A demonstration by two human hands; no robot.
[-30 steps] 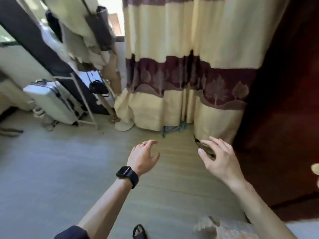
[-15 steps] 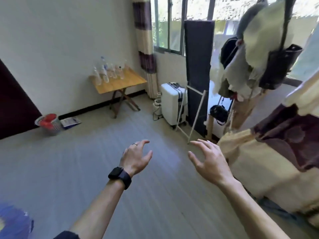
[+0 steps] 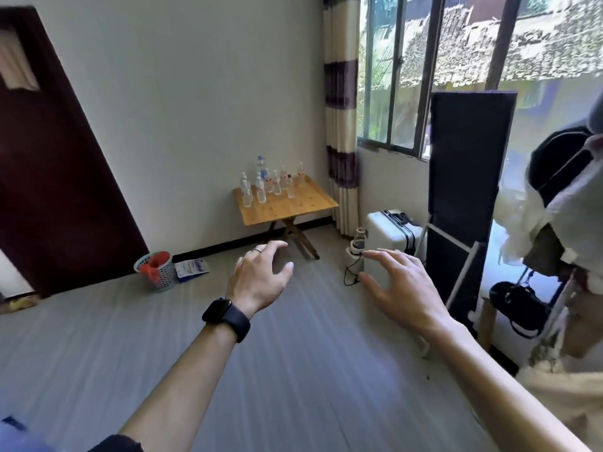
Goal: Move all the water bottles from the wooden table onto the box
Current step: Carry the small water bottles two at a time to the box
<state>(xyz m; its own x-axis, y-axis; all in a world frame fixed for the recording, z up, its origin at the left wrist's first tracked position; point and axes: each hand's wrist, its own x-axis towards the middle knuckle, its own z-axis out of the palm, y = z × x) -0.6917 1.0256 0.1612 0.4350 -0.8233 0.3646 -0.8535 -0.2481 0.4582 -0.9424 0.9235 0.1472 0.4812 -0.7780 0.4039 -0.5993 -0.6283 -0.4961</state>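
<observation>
Both arms reach forward, palms down. The left hand (image 3: 257, 282) and right hand (image 3: 399, 288) are empty, their fingers spread and loosely curled. They hang apart in mid-air.

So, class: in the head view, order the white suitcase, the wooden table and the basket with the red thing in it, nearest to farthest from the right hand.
1. Suitcase: just behind the right hand, by the window wall.
2. Table: further back, left of the hand, against the far wall.
3. Basket: far left, by the door.
</observation>
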